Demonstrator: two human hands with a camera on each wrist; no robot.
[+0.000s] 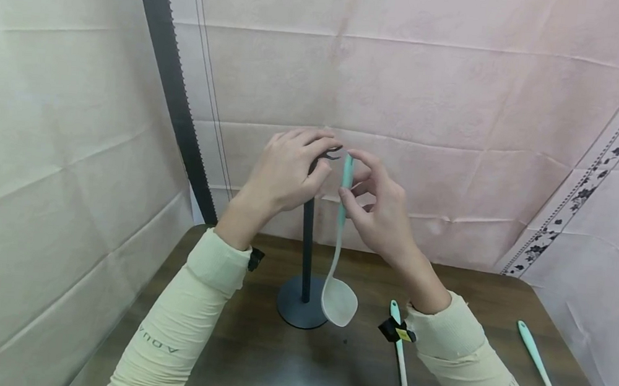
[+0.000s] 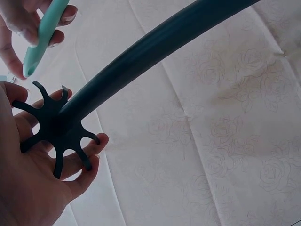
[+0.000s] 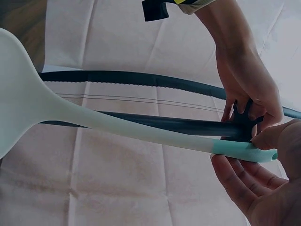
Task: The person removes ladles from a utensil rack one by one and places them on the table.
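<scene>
Upright on the table stands a black utensil stand (image 1: pixel 306 248) with a round base and a crown of curved hooks (image 2: pixel 61 125). My left hand (image 1: pixel 292 169) grips this crown from above, its fingers bent around the hooks. Just right of the stand, my right hand (image 1: pixel 378 203) pinches a ladle (image 1: pixel 339 301) near the top of its mint-green handle (image 3: pixel 240 150). The ladle hangs bowl-down, its pale bowl above the table beside the base. In the left wrist view the handle's end is close to the hooks but apart from them.
A brown wooden table (image 1: pixel 269 375) lies below. On it, a mint-handled utensil (image 1: pixel 402 376) lies partly behind my right wrist, and another (image 1: pixel 546 377) lies near the right edge. Pale cloth (image 1: pixel 409 91) hangs behind and at both sides.
</scene>
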